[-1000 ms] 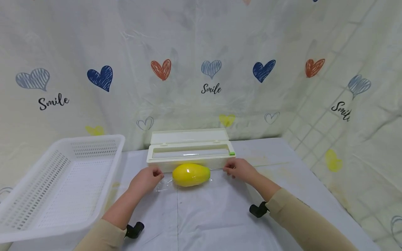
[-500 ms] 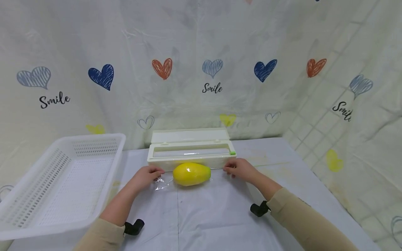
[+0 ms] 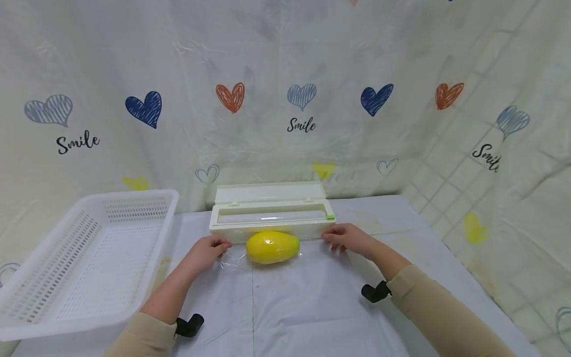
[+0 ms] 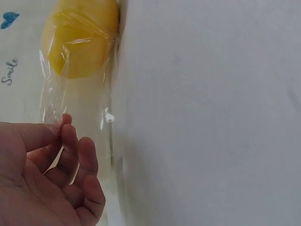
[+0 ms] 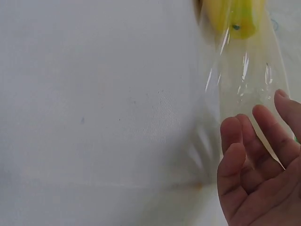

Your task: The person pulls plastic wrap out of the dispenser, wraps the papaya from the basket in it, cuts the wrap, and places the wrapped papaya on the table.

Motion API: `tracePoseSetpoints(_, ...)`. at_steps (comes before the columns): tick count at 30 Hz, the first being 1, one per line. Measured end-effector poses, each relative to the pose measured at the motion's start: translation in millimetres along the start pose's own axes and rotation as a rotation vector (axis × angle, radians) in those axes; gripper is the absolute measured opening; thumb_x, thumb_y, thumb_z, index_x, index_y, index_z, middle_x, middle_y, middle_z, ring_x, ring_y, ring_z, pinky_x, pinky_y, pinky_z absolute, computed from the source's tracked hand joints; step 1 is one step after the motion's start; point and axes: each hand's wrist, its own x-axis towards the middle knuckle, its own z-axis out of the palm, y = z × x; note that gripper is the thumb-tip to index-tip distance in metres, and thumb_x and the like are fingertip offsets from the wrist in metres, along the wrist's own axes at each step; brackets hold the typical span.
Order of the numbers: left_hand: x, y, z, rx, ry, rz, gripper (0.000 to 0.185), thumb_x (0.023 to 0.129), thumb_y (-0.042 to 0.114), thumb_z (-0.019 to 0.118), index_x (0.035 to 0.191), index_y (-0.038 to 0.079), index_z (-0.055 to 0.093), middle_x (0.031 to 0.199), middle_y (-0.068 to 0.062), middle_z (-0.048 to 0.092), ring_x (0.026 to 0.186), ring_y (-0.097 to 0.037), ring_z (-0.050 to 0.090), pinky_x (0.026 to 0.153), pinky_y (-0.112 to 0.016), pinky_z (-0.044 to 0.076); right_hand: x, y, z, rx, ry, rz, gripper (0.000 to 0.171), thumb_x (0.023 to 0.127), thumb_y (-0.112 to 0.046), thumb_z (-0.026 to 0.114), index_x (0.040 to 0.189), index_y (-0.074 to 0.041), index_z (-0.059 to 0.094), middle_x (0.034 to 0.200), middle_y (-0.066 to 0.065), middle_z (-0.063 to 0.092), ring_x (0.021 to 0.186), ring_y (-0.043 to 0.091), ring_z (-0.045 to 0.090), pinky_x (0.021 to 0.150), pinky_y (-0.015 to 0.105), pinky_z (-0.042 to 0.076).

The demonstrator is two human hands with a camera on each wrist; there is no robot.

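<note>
A yellow papaya [image 3: 272, 247] with a green end lies on the white cloth, in front of a long white cling film box [image 3: 273, 220] whose lid is raised. Clear cling film [image 4: 56, 96] covers the fruit and stretches out past both ends. My left hand [image 3: 206, 254] pinches the film's edge between thumb and fingertip, to the left of the papaya. On the other side, my right hand [image 3: 349, 237] is beside the box's right end. In the right wrist view its thumb stands apart from its loosely bent fingers [image 5: 270, 136], with nothing gripped; the film lies just beyond them.
A white perforated plastic basket [image 3: 153, 277] stands on the left of the table. Inside the box lies the film roll [image 3: 272, 217], with a green slider [image 3: 330, 217] at its right end. Behind everything hangs a heart-patterned sheet [image 3: 258, 144].
My right hand has let go of the film and shifted slightly to the right. The left hand's fingers have changed their hold on the film, which has moved a little. The papaya stays put.
</note>
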Motion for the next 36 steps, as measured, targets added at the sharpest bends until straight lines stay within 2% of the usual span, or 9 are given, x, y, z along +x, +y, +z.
tracePoseSetpoints(8, -0.1, -2.4, -1.1, -0.007, 0.002, -0.027, 0.025, 0.102, 0.017, 0.051, 0.115, 0.003, 0.068, 0.093, -0.007, 0.064, 0.085, -0.02, 0.055, 0.072, -0.032, 0.044, -7, 2, -8, -0.013, 0.038, 0.004, 0.034, 0.099, -0.03, 0.062, 0.118, -0.002, 0.065, 0.1, 0.012, 0.067, 0.084, 0.021, 0.063, 0.071, 0.034, 0.054)
tracePoseSetpoints(12, -3.4, -1.8, -4.6, 0.005, 0.014, -0.03, 0.03, 0.102, 0.021, 0.051, 0.125, 0.005, 0.062, 0.107, -0.009, 0.065, 0.093, -0.023, 0.059, 0.079, -0.038, 0.048, -12, 3, -11, -0.053, 0.062, 0.0, 0.035, 0.099, -0.031, 0.061, 0.118, -0.002, 0.065, 0.102, 0.012, 0.067, 0.084, 0.02, 0.063, 0.07, 0.033, 0.053)
tracePoseSetpoints(16, -9.0, 1.5, -7.6, 0.05, 0.072, -0.033, 0.037, 0.103, 0.025, 0.05, 0.135, 0.007, 0.056, 0.128, -0.011, 0.06, 0.111, -0.029, 0.057, 0.09, -0.047, 0.048, -17, 0, -12, -0.118, 0.106, -0.028, 0.03, 0.099, -0.028, 0.062, 0.115, -0.003, 0.067, 0.101, 0.013, 0.067, 0.081, 0.021, 0.063, 0.067, 0.033, 0.052)
tracePoseSetpoints(20, -19.7, 13.3, -7.9, 0.114, 0.144, -0.011, 0.036, 0.103, 0.026, 0.051, 0.135, 0.009, 0.057, 0.129, -0.01, 0.059, 0.112, -0.03, 0.056, 0.089, -0.046, 0.048, -25, -11, -5, -0.234, 0.179, -0.092, 0.022, 0.097, -0.025, 0.065, 0.109, -0.008, 0.07, 0.097, 0.005, 0.068, 0.081, 0.021, 0.062, 0.066, 0.032, 0.051)
tracePoseSetpoints(22, -26.4, 20.8, -5.5, 0.151, 0.172, 0.038, 0.033, 0.103, 0.025, 0.052, 0.132, 0.011, 0.059, 0.124, -0.007, 0.061, 0.107, -0.027, 0.057, 0.087, -0.044, 0.05, -27, -18, 1, -0.293, 0.206, -0.147, 0.019, 0.095, -0.024, 0.067, 0.107, -0.01, 0.071, 0.097, 0.0, 0.067, 0.083, 0.019, 0.061, 0.067, 0.031, 0.05)
tracePoseSetpoints(24, -33.3, 27.6, -1.2, 0.196, 0.195, 0.119, 0.03, 0.103, 0.024, 0.054, 0.129, 0.012, 0.061, 0.12, -0.004, 0.063, 0.104, -0.025, 0.058, 0.086, -0.043, 0.051, -29, -26, 9, -0.341, 0.221, -0.216, 0.019, 0.094, -0.024, 0.069, 0.108, -0.012, 0.072, 0.098, -0.002, 0.067, 0.085, 0.016, 0.06, 0.069, 0.03, 0.051)
tracePoseSetpoints(30, -44.4, 36.9, 17.2, 0.395, 0.204, 0.42, 0.023, 0.098, 0.021, 0.063, 0.12, 0.017, 0.067, 0.118, 0.004, 0.067, 0.111, -0.021, 0.06, 0.097, -0.043, 0.049, -27, -49, 31, -0.435, 0.198, -0.459, 0.029, 0.091, -0.025, 0.073, 0.119, -0.016, 0.067, 0.113, -0.005, 0.066, 0.099, 0.02, 0.059, 0.084, 0.04, 0.053)
tracePoseSetpoints(33, -45.7, 40.3, 24.5, 0.476, 0.168, 0.5, 0.023, 0.096, 0.021, 0.065, 0.119, 0.021, 0.068, 0.12, 0.006, 0.067, 0.116, -0.018, 0.059, 0.102, -0.042, 0.045, -23, -57, 40, -0.481, 0.173, -0.529, 0.035, 0.091, -0.027, 0.074, 0.123, -0.018, 0.065, 0.122, -0.004, 0.063, 0.114, 0.022, 0.058, 0.095, 0.043, 0.05)
tracePoseSetpoints(36, -44.3, 41.0, 29.7, 0.51, 0.131, 0.55, 0.025, 0.095, 0.02, 0.067, 0.12, 0.021, 0.067, 0.122, 0.006, 0.066, 0.118, -0.018, 0.058, 0.104, -0.041, 0.043, -19, -64, 48, -0.534, 0.152, -0.576, 0.039, 0.09, -0.029, 0.075, 0.126, -0.019, 0.064, 0.13, -0.002, 0.06, 0.124, 0.021, 0.054, 0.102, 0.042, 0.046)
